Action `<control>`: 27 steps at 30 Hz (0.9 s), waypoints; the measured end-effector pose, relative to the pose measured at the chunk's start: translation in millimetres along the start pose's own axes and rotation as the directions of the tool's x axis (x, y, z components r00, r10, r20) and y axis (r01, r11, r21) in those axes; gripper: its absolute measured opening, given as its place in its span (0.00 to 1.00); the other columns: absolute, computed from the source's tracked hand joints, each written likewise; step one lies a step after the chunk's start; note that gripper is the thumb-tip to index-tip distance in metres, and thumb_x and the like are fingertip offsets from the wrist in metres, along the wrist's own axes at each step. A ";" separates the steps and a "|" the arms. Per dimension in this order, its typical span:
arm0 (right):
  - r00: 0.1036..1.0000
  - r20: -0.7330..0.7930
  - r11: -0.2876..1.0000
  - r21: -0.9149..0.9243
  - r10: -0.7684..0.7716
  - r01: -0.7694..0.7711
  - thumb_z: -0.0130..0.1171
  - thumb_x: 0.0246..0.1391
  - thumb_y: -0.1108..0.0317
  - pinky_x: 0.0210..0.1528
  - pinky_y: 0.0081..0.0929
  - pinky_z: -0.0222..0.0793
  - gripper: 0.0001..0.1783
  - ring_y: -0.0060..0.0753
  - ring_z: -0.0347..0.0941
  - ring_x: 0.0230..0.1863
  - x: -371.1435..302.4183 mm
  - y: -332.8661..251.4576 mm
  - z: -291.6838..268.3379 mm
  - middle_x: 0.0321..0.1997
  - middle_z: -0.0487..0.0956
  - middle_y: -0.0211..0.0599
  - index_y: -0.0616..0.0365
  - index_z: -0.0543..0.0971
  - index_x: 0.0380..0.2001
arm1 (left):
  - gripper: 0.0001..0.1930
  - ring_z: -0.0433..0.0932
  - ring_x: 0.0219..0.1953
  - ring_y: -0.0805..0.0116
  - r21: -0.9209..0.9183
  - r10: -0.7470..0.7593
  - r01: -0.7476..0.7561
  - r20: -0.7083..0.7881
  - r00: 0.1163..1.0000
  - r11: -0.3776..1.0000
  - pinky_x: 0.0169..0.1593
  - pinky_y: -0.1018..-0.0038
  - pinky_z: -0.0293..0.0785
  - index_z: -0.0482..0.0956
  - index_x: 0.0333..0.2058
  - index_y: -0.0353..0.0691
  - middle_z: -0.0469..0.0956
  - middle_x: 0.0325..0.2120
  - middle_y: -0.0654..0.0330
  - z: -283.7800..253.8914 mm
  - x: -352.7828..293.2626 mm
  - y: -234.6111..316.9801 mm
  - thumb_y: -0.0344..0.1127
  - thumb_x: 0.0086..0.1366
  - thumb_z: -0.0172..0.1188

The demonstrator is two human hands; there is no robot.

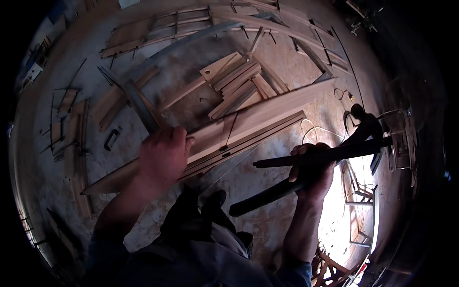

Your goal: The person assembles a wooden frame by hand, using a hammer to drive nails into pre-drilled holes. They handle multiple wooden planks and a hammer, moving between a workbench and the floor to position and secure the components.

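Note:
A long pale wooden board (258, 115) slants across the middle, its left end low and its right end high. My left hand (163, 155) is closed over it left of its middle, fingers curled on the far side. My right hand (313, 174), to the right of the board, is closed around two long dark bars (354, 150). These lie close together in the grip and spread apart towards their left ends; whether they are joined is hidden in shadow. Beneath the board, slimmer wooden strips (282, 125) run alongside it, with small dark slots or fittings near the middle.
A stack of short planks (236, 86) lies on the floor beyond the board. A dark C-shaped clamp (112, 138) lies to the left, near more timber (76, 138). Wooden frames (177, 24) stretch across the back. A pale cable (315, 128) loops at the right, near bright light.

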State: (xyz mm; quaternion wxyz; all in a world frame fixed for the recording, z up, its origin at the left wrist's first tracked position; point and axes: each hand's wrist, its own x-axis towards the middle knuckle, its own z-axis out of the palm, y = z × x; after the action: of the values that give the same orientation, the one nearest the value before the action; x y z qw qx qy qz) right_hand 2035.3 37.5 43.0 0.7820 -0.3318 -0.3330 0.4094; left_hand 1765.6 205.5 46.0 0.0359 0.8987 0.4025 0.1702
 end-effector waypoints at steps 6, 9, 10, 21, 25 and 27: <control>0.983 0.183 0.998 0.064 -0.033 0.022 0.48 0.64 0.47 0.19 0.24 0.75 0.29 0.42 0.76 0.21 41.4 -20.7 39.1 0.42 0.74 0.63 0.60 0.67 0.55 | 0.09 0.79 0.29 0.55 -0.034 -0.013 0.016 0.073 0.997 0.999 0.32 0.62 0.75 0.73 0.31 0.40 0.76 0.24 0.54 -7.9 -2.6 21.4 0.37 0.58 0.61; 0.960 0.281 0.997 0.082 -0.015 -0.008 0.48 0.64 0.46 0.20 0.24 0.75 0.30 0.41 0.76 0.21 55.5 -25.2 55.6 0.42 0.74 0.64 0.60 0.66 0.56 | 0.08 0.78 0.29 0.55 -0.029 0.021 -0.019 0.065 0.998 0.999 0.32 0.62 0.75 0.73 0.30 0.40 0.75 0.24 0.54 -1.9 -4.8 23.3 0.36 0.59 0.60; 0.950 0.312 0.996 0.086 -0.008 -0.020 0.48 0.64 0.45 0.20 0.24 0.75 0.30 0.40 0.76 0.20 60.2 -25.5 60.6 0.42 0.74 0.65 0.60 0.66 0.57 | 0.08 0.78 0.29 0.55 -0.006 0.017 -0.017 0.050 0.999 1.000 0.33 0.62 0.75 0.73 0.29 0.40 0.75 0.24 0.54 0.3 -7.4 24.8 0.36 0.59 0.59; 0.886 0.464 0.980 0.167 0.016 -0.105 0.47 0.66 0.53 0.12 0.20 0.73 0.22 0.48 0.72 0.30 71.4 -26.8 71.5 0.41 0.72 0.54 0.62 0.70 0.49 | 0.03 0.76 0.26 0.66 0.060 0.086 -0.083 -0.044 0.995 0.995 0.28 0.71 0.73 0.71 0.25 0.41 0.73 0.19 0.61 -1.9 -19.7 35.7 0.32 0.51 0.55; 0.870 0.493 0.986 0.146 0.002 -0.086 0.46 0.65 0.56 0.15 0.22 0.76 0.22 0.50 0.70 0.37 73.4 -25.8 69.2 0.39 0.71 0.54 0.63 0.69 0.52 | 0.05 0.73 0.24 0.68 0.066 0.100 -0.095 -0.069 0.993 0.993 0.27 0.72 0.72 0.70 0.24 0.41 0.71 0.18 0.62 1.9 -24.6 37.2 0.33 0.49 0.56; 0.888 0.460 0.985 0.141 0.019 -0.094 0.50 0.62 0.60 0.17 0.22 0.76 0.20 0.50 0.71 0.37 69.6 -27.5 70.3 0.37 0.72 0.54 0.62 0.69 0.51 | 0.05 0.72 0.24 0.68 0.052 0.101 -0.097 -0.080 0.992 0.994 0.27 0.73 0.71 0.70 0.23 0.41 0.70 0.17 0.62 3.0 -26.1 38.7 0.33 0.48 0.56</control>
State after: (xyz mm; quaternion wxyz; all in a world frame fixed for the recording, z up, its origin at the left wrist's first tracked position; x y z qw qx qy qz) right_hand 2022.0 102.5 121.3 0.6933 -0.1721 -0.4639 0.5240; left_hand 1778.0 160.5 43.8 -0.0110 0.9104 0.3625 0.1990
